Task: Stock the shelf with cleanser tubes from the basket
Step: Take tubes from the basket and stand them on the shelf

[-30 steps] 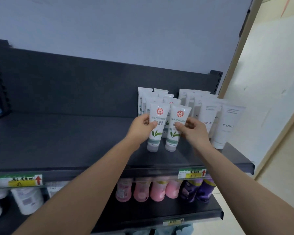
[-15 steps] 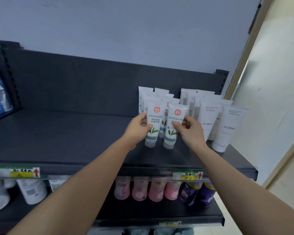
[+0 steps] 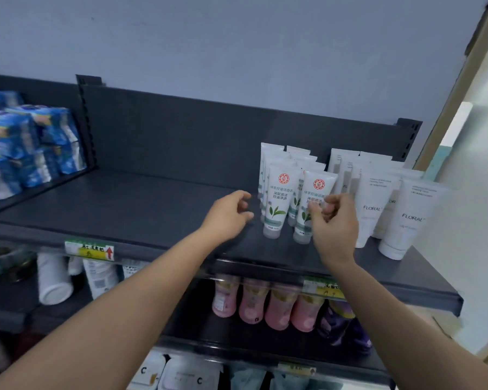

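Two bare arms reach toward a dark shelf (image 3: 130, 212), seen from head height. White cleanser tubes (image 3: 279, 204) with a red seal and a green leaf stand cap-down on its right part in two files. The front pair is upright, side by side.

The left hand (image 3: 228, 216) hovers just left of the front tube, fingers loosely curled, holding nothing. The right hand (image 3: 334, 225) is in front of the other front tube, also loosely curled and empty. Whether a fingertip touches the tube cannot be told. The basket is out of view.

The step appears to be setting this pair in place. To finish it well, both hands should draw straight back without brushing the tubes, which stand on narrow caps and would likely topple into their neighbours.

White FLORAL tubes (image 3: 406, 220) stand just to the right, crowding the right hand. Blue packs (image 3: 26, 147) fill the far left. Pink bottles (image 3: 254, 302) and purple bottles (image 3: 347, 325) sit on the level below.
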